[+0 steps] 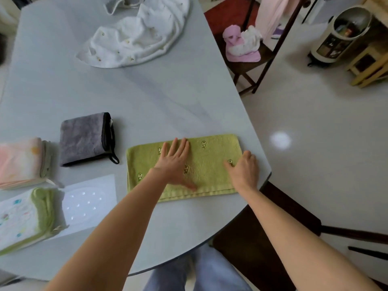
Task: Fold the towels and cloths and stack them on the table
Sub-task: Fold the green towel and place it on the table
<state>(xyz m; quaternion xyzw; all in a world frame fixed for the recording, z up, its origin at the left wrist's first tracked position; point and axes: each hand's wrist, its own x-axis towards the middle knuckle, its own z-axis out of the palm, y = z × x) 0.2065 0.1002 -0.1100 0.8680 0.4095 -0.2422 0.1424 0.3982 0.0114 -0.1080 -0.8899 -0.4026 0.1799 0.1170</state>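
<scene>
Head view. No readable writing anywhere; only small embroidered motifs on the green towel (210, 156), too small to make out.

Left hand (175, 162) laid flat on the green towel, fingers straight and slightly spread, thumb stretched toward the near hem, pressing the cloth down. Right hand (244, 169) at the towel's right end, fingers bent over the edge near the table's rim, forefinger out across the cloth; whether pinching or only pressing, cannot tell.

Green towel folded into a long strip, lying flat at the near right part of the pale table (147, 97), close to its curved edge.

To the left, well apart from the hands: a folded grey cloth (83, 138) with black trim and loop, a folded pink towel (21, 162), a folded white-and-green towel (23, 219), beside it a white sheet (90, 198). Farther back, a crumpled white cloth (138, 36), unfolded. Beyond the table, a dark wooden chair (260, 55) bearing pink and white cloths (241, 46). Another dark chair (262, 238) just under the right forearm.
</scene>
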